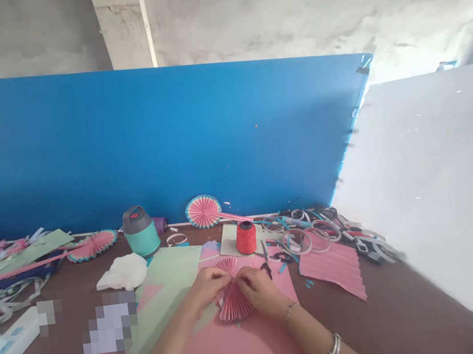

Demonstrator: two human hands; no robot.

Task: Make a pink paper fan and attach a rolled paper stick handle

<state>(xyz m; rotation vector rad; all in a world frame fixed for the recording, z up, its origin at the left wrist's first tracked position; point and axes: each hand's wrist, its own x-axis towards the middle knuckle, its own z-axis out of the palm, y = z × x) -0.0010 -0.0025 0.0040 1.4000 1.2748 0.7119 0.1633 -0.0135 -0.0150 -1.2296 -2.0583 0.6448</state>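
Note:
A pink pleated paper fan (pixel 235 310) stands spread at its top and bottom and drawn narrow at its waist. My left hand (pixel 209 286) pinches it at the waist from the left, fingers closed. From the right, my right hand (pixel 259 290) is closed at the same spot, its fingertips almost meeting the left ones. Any thread between the fingertips is too fine to make out. Just beyond the hands, a red spool of thread (pixel 246 238) is upright. Black-handled scissors (pixel 266 269) lie beside my right hand, partly hidden by it.
Pink and pale green paper sheets (pixel 174 265) cover the table's middle. Finished round fans (pixel 203 211) rest by the blue partition (pixel 163 145). A teal container (pixel 141 234) and white tissue (pixel 123 272) are left; pleated pink paper (pixel 334 271) and tape rings (pixel 297 242) are right.

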